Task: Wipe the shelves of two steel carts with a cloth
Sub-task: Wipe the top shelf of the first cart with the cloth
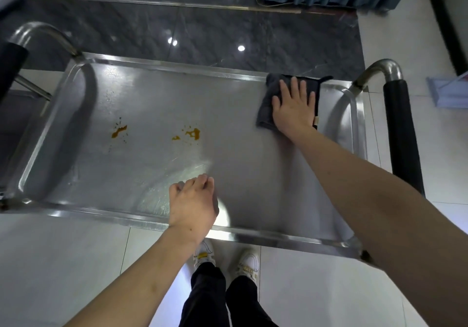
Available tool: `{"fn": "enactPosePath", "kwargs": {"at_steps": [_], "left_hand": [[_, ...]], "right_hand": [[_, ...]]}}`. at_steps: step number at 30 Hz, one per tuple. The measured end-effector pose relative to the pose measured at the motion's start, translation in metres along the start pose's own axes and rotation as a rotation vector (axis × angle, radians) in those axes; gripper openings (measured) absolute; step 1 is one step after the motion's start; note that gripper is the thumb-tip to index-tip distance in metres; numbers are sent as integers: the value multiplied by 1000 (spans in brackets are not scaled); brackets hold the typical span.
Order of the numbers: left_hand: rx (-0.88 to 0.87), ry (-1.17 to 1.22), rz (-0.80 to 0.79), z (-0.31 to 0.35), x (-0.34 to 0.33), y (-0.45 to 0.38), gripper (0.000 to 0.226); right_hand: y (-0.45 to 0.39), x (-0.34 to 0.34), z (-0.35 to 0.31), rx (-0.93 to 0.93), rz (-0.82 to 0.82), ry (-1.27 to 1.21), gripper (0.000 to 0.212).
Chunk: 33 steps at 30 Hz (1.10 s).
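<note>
Nothing here gives me words or numbers I can read. My white shoes (pixel 249 263) carry yellow-gold markings across the top, but they are too blurred to tell whether they are letters or only a pattern. A small pale tag (pixel 316 120) sticks out at the edge of the dark cloth (pixel 266 109), and any print on it is too small to make out.

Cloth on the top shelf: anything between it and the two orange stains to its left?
Nothing visible. The right hand presses the cloth flat at the shelf's far right corner. Bare steel shelf runs from it to the nearer stain and the farther stain. The left hand rests near the front rim, off that path.
</note>
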<state>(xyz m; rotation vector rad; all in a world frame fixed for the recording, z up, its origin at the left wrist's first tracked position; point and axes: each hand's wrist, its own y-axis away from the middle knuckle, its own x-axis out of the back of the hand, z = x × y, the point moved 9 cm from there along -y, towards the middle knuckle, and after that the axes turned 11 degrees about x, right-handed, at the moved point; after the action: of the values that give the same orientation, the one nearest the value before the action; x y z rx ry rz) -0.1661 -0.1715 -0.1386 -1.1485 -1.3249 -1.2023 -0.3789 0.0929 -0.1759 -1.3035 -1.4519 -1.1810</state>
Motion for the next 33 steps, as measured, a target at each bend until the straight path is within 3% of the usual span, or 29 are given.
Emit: {"fn": "enactPosePath", "kwargs": {"at_steps": [5, 9, 13, 16, 27, 33], "left_hand": [[13, -16, -56, 0, -1, 3, 18], [11, -33, -96, 2, -8, 4, 31], [20, -33, -89, 1, -5, 2, 28], [7, -40, -113, 2, -1, 4, 32], [26, -61, -199, -2, 1, 5, 45], [26, -87, -210, -1, 0, 6, 47]], "right_hand": [[0, -6, -19, -58, 6, 5, 64], [-8, -17, -83, 127, -5, 22, 65], [-14, -25, -115, 251, -45, -3, 65], [-15, -19, -89, 233, -59, -2, 65], [16, 14, 82, -111, 1, -5, 66], [54, 14, 98, -181, 2, 8, 69]]}}
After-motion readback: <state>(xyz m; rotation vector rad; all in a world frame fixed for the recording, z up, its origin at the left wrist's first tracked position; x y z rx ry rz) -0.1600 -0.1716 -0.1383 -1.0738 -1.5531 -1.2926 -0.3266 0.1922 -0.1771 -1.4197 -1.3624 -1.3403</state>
